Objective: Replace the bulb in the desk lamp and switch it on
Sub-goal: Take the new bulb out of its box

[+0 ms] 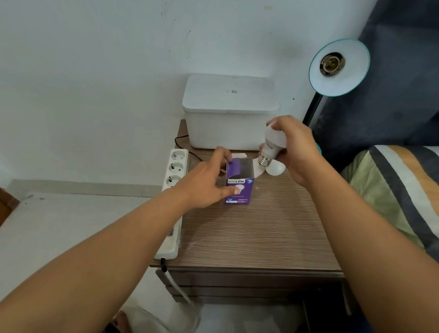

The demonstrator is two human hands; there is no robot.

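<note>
**Bulb out of its box, socket waiting**

Bulb (273, 142) in our right hand (294, 150), just right of centre frame: we hold it by the white dome, fingers closed round it and the screw base pointing down, clear above the open mouth of the purple box (239, 185). Our left hand (205, 184) clamps that box against the bedside table (254, 238), thumb on the front and fingers over the raised flap, apparently to keep the light carton from lifting with its contents. A second white bulb (275, 168) lies on the table just behind the box, probably the spent one set aside within reach. At upper right, the desk lamp (339, 67) tilts its shade toward us, the socket (332, 64) bare and easy to reach. A power strip (175, 177) runs along the table's left edge; a white lidded bin (230, 112) sits against the wall.
</note>
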